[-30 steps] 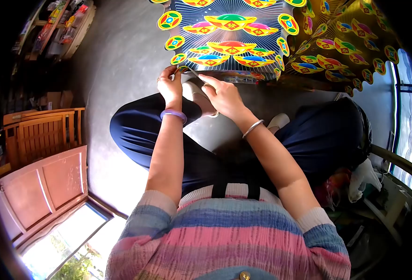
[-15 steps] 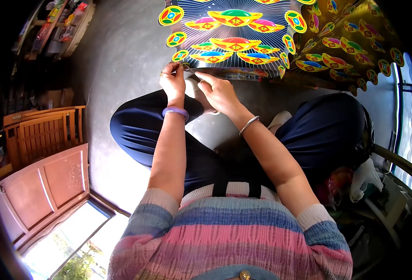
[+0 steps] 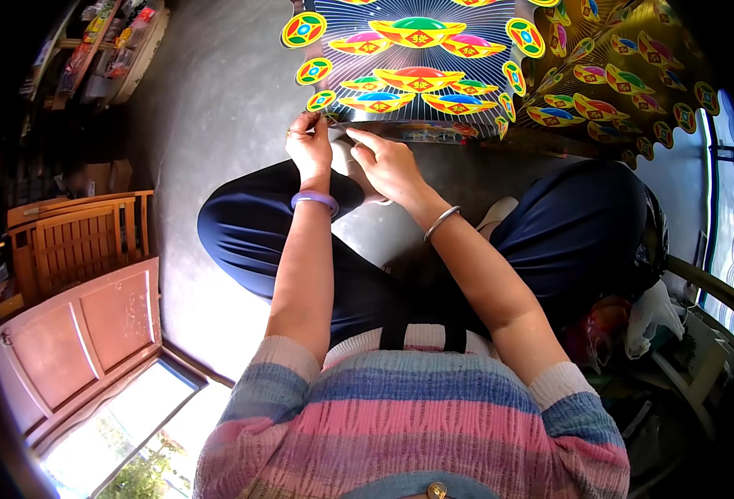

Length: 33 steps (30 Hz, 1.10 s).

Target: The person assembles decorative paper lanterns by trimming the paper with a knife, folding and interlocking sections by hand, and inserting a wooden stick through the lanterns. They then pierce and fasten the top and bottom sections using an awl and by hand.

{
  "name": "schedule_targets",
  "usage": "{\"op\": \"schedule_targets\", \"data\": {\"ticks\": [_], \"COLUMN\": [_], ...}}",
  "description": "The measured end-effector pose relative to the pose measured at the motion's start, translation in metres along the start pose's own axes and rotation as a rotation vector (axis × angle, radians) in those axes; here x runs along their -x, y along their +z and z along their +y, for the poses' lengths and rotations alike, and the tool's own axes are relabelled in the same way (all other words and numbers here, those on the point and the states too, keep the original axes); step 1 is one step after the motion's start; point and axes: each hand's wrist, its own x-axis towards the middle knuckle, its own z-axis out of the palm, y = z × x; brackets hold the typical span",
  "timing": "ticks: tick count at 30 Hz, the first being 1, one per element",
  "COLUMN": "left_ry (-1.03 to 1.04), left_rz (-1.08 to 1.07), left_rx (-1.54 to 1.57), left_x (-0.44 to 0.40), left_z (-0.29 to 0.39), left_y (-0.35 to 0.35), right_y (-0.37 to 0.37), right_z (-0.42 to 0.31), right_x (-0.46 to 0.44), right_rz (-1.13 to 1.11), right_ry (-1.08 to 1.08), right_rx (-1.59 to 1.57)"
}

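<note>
A shiny sheet [image 3: 421,58] printed with colourful ingots and round coin shapes spans the top centre. At its lower left corner, my left hand [image 3: 310,148] pinches the scalloped edge between thumb and fingers. My right hand [image 3: 385,162] is just right of it, below the sheet's bottom edge, index finger pointing toward the left fingertips. Its other fingers are curled round a thin tool, of which only a small tip shows near the left fingers; the rest is hidden.
A gold patterned panel [image 3: 616,83] adjoins the sheet on the right. My bent legs [image 3: 575,224] lie on both sides below. Folded wooden furniture [image 3: 80,241] stands at left, a shelf of packets [image 3: 113,50] at upper left, plastic bags [image 3: 651,320] at lower right.
Over the last second the sheet has shifted slightly right and up in view. Both hands stay at the corner, with the right hand a little lower and further left than at first.
</note>
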Motion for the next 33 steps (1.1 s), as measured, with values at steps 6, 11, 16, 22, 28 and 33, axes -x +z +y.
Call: {"op": "schedule_targets", "data": {"ticks": [6, 11, 16, 22, 28, 33], "left_ry": [0.029, 0.069, 0.094, 0.136, 0.063, 0.097], "left_rz": [0.019, 0.016, 0.014, 0.018, 0.025, 0.018], "left_rx": [-0.013, -0.003, -0.034, -0.09, -0.003, -0.095], "left_x": [0.001, 0.0, 0.0, 0.002, 0.002, 0.003], "left_z": [-0.006, -0.011, -0.006, -0.007, -0.008, -0.013], "left_y": [0.002, 0.002, 0.002, 0.003, 0.004, 0.004], "right_y": [-0.001, 0.001, 0.006, -0.001, 0.014, -0.001], "right_z": [-0.002, -0.002, -0.004, -0.021, -0.005, -0.021], "right_x": [0.0, 0.0, 0.0, 0.005, -0.004, -0.004], "right_rz": [-0.009, -0.001, 0.035, -0.037, -0.009, -0.188], "right_ry": [0.013, 0.024, 0.047, 0.087, 0.122, 0.456], "right_rx": [0.013, 0.016, -0.061, 0.208, -0.133, -0.435]}}
